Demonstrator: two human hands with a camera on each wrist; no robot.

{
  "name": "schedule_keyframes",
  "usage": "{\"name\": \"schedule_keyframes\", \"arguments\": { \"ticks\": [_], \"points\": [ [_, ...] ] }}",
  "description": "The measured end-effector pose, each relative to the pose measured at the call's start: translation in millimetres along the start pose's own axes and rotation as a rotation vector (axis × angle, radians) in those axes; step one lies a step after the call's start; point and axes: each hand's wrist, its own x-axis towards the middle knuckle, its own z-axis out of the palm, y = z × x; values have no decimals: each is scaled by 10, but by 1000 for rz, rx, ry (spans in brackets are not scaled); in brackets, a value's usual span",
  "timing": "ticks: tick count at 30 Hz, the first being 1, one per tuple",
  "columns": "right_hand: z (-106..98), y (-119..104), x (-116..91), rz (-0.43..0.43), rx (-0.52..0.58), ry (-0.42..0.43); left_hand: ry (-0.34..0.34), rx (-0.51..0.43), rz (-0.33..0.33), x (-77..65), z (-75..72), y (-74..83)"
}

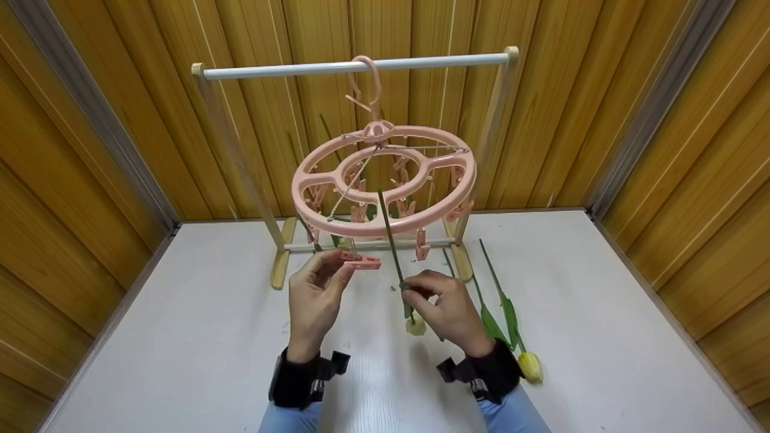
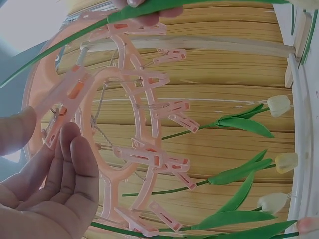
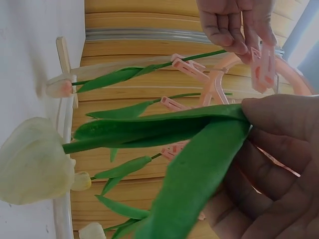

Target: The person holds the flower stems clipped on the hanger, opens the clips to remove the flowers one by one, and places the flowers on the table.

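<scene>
My left hand point(image 1: 314, 300) pinches a pink clothespin point(image 1: 362, 263) between thumb and fingers, below the front rim of a round pink drying hanger point(image 1: 361, 228). The thumb and fingers of my right hand point(image 1: 448, 310) grip a white artificial tulip point(image 3: 35, 162) near its green leaves point(image 3: 194, 169). Its stem point(image 1: 391, 240) points up past the hanger's rim, and the bloom hangs downward. The stem's end stands apart from the clothespin. Behind, several tulips point(image 2: 279, 105) hang bloom-down from other clothespins point(image 2: 184, 122), as the left wrist view shows.
The hanger hooks over the white bar point(image 1: 277, 71) of a wooden-legged stand point(image 1: 280, 264). On the white table point(image 1: 198, 337), a yellow tulip point(image 1: 530, 367) and other green stems lie right of my right hand. Wood-patterned panels point(image 1: 553, 120) enclose the back and sides.
</scene>
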Motion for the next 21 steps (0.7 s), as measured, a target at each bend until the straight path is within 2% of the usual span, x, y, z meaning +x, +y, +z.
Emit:
{"name": "schedule_keyframes", "arguments": {
  "ticks": [10,21],
  "points": [
    [-170,-7,-13,44,-2,-21,29,17,1,-17,6,-13],
    [-390,37,-42,112,-21,6,44,7,11,11,14,-42]
  ]
}}
